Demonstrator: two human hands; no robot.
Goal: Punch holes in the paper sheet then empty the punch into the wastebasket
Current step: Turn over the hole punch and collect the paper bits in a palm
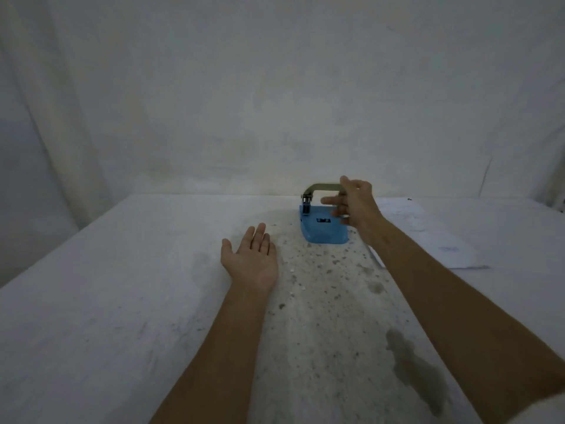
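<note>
A blue hole punch (pixel 321 232) with a grey metal lever (pixel 321 188) stands on the white table (pixel 122 270), right of centre near the far edge. My right hand (pixel 356 206) hovers in front of the lever's right end, fingers spread and holding nothing, covering part of the punch. To the left of the punch my left hand (pixel 252 258) rests palm up on the table, fingers apart and holding nothing. A white paper sheet (pixel 428 237) lies flat to the right of the punch, partly under my right forearm. No wastebasket is in view.
Small paper dots and specks (pixel 321 270) are scattered over the table in front of the punch. A dark wet-looking stain (pixel 412 371) marks the near right of the table. A white cloth backdrop (pixel 275 87) hangs behind the table.
</note>
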